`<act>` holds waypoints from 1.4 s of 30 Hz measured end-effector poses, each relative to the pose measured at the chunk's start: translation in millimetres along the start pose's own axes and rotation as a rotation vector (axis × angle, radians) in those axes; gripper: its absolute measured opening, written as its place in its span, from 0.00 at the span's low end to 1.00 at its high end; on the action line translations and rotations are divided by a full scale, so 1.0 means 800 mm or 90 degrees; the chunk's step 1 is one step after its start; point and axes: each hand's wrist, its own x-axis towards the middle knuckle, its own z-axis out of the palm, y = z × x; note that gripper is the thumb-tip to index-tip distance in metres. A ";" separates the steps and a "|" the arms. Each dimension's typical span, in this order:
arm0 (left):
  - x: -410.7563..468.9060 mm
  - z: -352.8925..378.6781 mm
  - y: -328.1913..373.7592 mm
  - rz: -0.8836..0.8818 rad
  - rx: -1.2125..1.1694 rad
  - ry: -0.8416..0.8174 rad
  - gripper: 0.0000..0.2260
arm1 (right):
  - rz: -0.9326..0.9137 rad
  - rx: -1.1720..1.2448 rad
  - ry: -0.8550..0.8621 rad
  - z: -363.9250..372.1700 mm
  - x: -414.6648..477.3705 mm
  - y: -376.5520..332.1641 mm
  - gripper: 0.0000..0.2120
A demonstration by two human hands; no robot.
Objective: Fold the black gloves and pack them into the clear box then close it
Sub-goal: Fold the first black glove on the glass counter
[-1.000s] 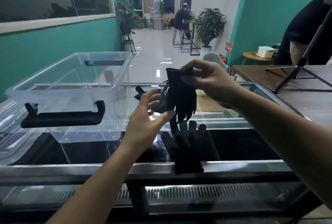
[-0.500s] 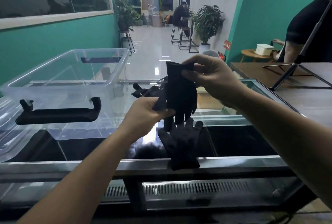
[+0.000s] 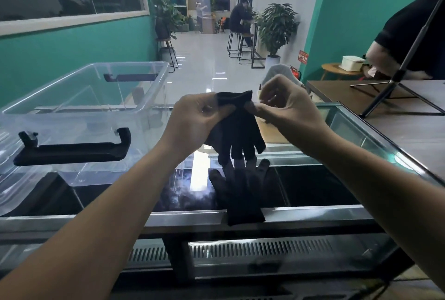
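Observation:
I hold one black glove (image 3: 238, 128) up by its cuff, fingers hanging down. My left hand (image 3: 192, 121) pinches the cuff's left corner and my right hand (image 3: 284, 104) pinches its right corner. Below it a second black glove (image 3: 243, 193) lies flat on the dark glass counter, fingers pointing away, its cuff draped over the metal front rail. The clear box (image 3: 91, 107) stands open at the left with black handles (image 3: 72, 150) on its near and far walls.
The glass counter (image 3: 313, 186) has a metal rail along its front. A clear lid (image 3: 9, 189) lies partly under the box at far left. A wooden table (image 3: 397, 126) with a black tripod stands at right, where another person is. Stools and plants stand far down the hall.
My left hand rose from the glove's fingers to its cuff. The glove now hangs straight between both hands, held lower than before.

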 end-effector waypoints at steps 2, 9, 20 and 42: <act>0.005 -0.004 -0.005 0.034 0.054 0.021 0.05 | 0.042 0.024 -0.007 0.000 -0.016 0.000 0.15; -0.008 0.011 -0.002 0.139 0.164 0.055 0.06 | 0.489 0.453 -0.394 0.037 -0.047 0.019 0.53; -0.083 0.030 -0.030 0.258 0.238 -0.062 0.12 | 0.516 0.877 -0.251 0.050 -0.031 0.053 0.31; -0.190 0.054 -0.056 0.177 0.360 -0.080 0.11 | 0.607 0.695 -0.239 0.048 -0.037 0.108 0.32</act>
